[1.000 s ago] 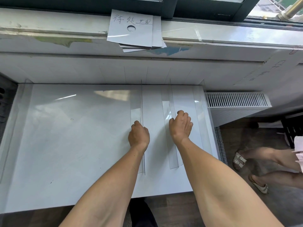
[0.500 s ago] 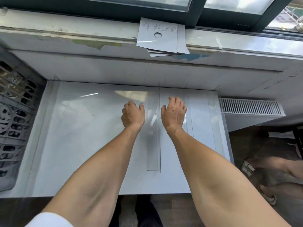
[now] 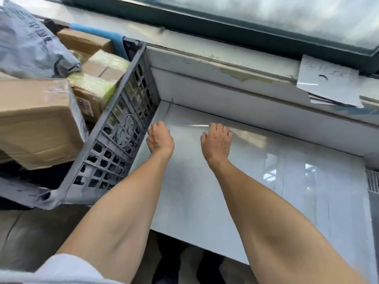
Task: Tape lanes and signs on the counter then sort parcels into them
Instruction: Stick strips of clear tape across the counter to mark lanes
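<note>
A grey lattice crate [image 3: 114, 140] holds brown cardboard parcels [image 3: 37, 119] beside a glossy white counter [image 3: 205, 191].

Left: our crate [image 3: 114, 144] holds parcels [image 3: 37, 119], just beside the desk [image 3: 194, 191].
Centre: our left hand [image 3: 160, 138] and right hand [image 3: 216, 140] lie side by side on the desk.
Behind, right: paper signs [image 3: 328, 80] on the sill [image 3: 205, 64].

The grey plastic lattice crate [image 3: 114, 140] runs off the left edge, and its wall hides part of the brown cardboard parcels [image 3: 37, 119]. Upper right, the handwriting on the white paper sheets [image 3: 328, 83] is smeared past reading. The left hand [image 3: 160, 138] curls its fingertips out of sight.
</note>
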